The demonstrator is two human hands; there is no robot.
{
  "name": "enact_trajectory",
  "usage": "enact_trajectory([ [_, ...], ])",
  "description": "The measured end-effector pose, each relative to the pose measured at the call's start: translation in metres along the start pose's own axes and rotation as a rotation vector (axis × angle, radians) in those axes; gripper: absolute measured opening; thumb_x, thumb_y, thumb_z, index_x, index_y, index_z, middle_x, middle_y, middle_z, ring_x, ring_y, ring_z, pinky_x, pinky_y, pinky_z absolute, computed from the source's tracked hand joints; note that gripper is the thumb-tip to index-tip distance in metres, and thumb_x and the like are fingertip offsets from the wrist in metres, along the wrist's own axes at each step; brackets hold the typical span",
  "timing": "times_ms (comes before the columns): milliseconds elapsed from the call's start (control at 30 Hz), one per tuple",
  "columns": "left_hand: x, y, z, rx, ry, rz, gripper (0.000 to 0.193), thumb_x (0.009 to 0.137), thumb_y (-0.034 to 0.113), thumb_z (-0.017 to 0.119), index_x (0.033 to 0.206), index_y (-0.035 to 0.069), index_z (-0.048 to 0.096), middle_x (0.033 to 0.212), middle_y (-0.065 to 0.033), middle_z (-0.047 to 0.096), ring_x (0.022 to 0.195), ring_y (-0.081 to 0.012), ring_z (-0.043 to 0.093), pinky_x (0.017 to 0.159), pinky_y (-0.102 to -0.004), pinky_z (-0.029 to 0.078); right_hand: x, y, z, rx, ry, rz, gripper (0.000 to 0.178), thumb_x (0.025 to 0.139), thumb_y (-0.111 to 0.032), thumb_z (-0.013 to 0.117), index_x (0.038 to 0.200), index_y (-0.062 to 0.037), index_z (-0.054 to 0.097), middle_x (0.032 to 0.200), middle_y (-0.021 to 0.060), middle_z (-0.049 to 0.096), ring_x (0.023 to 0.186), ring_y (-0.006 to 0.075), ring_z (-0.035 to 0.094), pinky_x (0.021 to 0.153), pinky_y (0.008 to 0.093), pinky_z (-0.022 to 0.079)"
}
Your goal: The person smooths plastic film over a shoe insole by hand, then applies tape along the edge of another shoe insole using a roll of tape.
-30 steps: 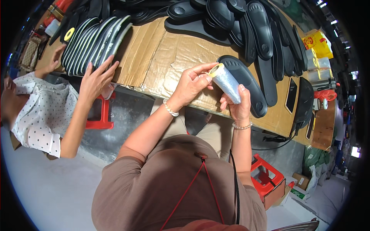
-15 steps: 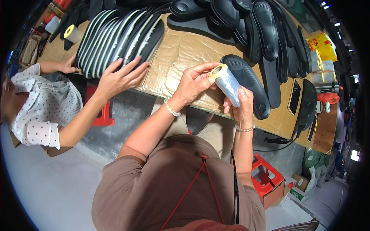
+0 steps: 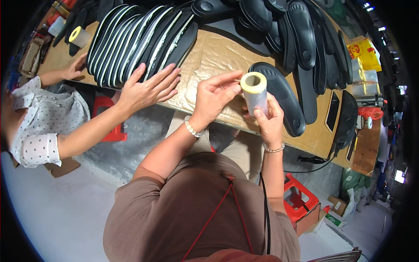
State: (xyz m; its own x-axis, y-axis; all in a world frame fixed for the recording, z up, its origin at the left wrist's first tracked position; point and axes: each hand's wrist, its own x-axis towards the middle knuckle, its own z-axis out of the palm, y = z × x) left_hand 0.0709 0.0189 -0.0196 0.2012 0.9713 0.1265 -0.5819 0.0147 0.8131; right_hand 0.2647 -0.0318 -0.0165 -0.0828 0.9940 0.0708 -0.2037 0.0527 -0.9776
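My right hand is wrapped round the lower part of a roll of clear plastic film. The roll stands nearly upright above the table's front edge, its hollow yellow-rimmed core facing up. Beside its rim is my left hand, with thumb and fingers curled in toward the roll's left side. Whether a film edge lies between those fingers is too small to make out. Behind the roll, a black shoe sole lies on the cardboard-covered table.
At left, a co-worker's hands flank a row of black soles with white edges. More black soles pile up at the back right. Another film roll stands far left. A phone and black bag lie right.
The film roll has tipped from slanted to nearly upright, turning its core upward. My left hand stays by its rim. The co-worker's near hand and the row of soles have shifted slightly right.
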Motion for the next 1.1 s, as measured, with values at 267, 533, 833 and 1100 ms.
enact_trajectory([
  [267,-0.019,0.017,0.022,0.184,-0.012,0.184,0.047,0.08,-0.002,0.085,0.124,-0.004,0.069,0.125,-0.0147,0.072,0.114,-0.0232,0.071,0.1,-0.0335,0.059,0.0,0.008,0.002,-0.125,0.0,-0.106,0.065,0.09,0.006,0.067,0.149,-0.0008,0.042,0.143,0.012,0.054,0.129,0.0199,0.056,0.104,0.0358,0.052],
  [533,-0.019,0.017,0.026,0.229,-0.017,0.198,0.04,0.08,-0.003,0.086,0.117,-0.005,0.072,0.124,-0.0184,0.072,0.114,-0.0237,0.071,0.1,-0.0352,0.059,-0.004,0.021,0.002,-0.307,0.027,-0.131,0.071,0.087,0.005,0.069,0.153,-0.0023,0.043,0.15,0.0145,0.052,0.139,0.0263,0.051,0.115,0.0394,0.042],
  [833,-0.022,0.011,0.021,0.163,-0.008,0.204,0.038,0.079,-0.004,0.086,0.113,-0.005,0.071,0.123,-0.019,0.072,0.114,-0.0243,0.071,0.101,-0.0364,0.059,-0.002,0.02,0.002,-0.432,0.031,-0.208,0.069,0.087,0.003,0.071,0.151,-0.0037,0.047,0.149,0.0162,0.056,0.138,0.0293,0.055,0.114,0.0402,0.043],
  [1100,-0.015,0.018,0.022,0.169,-0.096,0.19,0.035,0.078,-0.005,0.086,0.108,-0.003,0.068,0.116,-0.0144,0.073,0.11,-0.0214,0.071,0.099,-0.0355,0.059,-0.003,0.017,0.0,-0.528,0.013,-0.256,0.07,0.085,0.003,0.07,0.151,-0.0026,0.046,0.148,0.0165,0.057,0.135,0.0289,0.057,0.112,0.0398,0.045],
])
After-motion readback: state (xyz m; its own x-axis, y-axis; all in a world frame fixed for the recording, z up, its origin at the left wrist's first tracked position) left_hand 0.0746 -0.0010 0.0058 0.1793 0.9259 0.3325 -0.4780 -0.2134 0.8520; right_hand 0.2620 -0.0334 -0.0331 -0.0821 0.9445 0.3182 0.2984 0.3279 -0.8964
